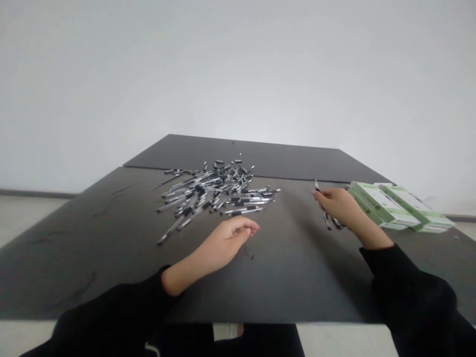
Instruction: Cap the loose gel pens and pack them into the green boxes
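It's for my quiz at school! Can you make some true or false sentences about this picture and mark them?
1. The right hand is holding pens. True.
2. The left hand is holding pens too. False: no pens show in it, and it is beside the pile.
3. The pile is on a black table. True.
4. The green and white boxes are near the left hand. False: they are near the right hand.
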`<move>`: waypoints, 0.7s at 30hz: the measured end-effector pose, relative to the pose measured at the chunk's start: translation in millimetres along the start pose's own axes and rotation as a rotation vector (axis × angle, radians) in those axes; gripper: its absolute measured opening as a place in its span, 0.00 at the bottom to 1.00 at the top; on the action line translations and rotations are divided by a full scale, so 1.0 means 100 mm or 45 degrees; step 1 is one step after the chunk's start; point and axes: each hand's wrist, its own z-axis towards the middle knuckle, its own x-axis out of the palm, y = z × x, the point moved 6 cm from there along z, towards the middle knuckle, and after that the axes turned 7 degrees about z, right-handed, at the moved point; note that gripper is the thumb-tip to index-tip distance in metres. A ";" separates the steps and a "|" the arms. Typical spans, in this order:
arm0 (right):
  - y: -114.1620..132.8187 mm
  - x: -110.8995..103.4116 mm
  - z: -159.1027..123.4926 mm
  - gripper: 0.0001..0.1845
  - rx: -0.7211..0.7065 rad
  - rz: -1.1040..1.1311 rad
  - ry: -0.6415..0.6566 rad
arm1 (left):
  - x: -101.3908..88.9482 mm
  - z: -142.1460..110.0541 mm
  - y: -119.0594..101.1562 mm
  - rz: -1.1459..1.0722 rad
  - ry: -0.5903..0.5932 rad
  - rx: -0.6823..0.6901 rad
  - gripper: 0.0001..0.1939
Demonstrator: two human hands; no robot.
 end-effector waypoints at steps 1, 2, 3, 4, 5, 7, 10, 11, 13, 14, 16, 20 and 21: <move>-0.17 -0.05 0.10 0.24 0.040 -0.175 -0.021 | -0.04 0.01 0.05 0.011 -0.027 -0.049 0.12; -0.30 -0.06 0.18 0.22 0.076 -0.310 -0.014 | -0.08 0.02 0.09 0.030 -0.065 -0.085 0.12; -0.40 -0.05 0.22 0.20 0.114 -0.410 0.001 | -0.11 0.03 0.12 0.058 -0.107 -0.103 0.12; -0.47 -0.01 0.24 0.17 0.153 -0.477 0.019 | -0.15 0.03 0.14 0.090 -0.143 -0.106 0.12; -0.52 0.04 0.25 0.16 0.190 -0.522 0.043 | -0.18 0.03 0.15 0.123 -0.167 -0.100 0.12; -0.54 0.14 0.21 0.18 0.246 -0.570 0.070 | -0.21 0.02 0.16 0.175 -0.181 -0.091 0.12; -0.52 0.22 0.16 0.22 0.262 -0.584 0.070 | -0.24 -0.01 0.16 0.217 -0.169 -0.102 0.13; -0.52 0.23 0.15 0.22 0.261 -0.587 0.066 | -0.26 -0.01 0.16 0.231 -0.169 -0.107 0.13; -0.52 0.21 0.13 0.23 0.249 -0.603 0.051 | -0.29 -0.02 0.16 0.276 -0.182 -0.103 0.13; -0.52 0.19 0.12 0.23 0.237 -0.614 0.039 | -0.30 -0.02 0.17 0.312 -0.197 -0.097 0.13; -0.46 0.14 0.10 0.24 0.189 -0.620 -0.023 | -0.35 -0.02 0.17 0.429 -0.264 -0.050 0.13; 0.04 0.19 -0.04 0.20 -0.184 -0.477 -0.169 | -0.42 -0.04 0.14 0.716 -0.428 0.104 0.12; 0.24 0.26 -0.10 0.18 -0.342 -0.416 -0.158 | -0.43 -0.05 0.15 0.744 -0.446 0.095 0.12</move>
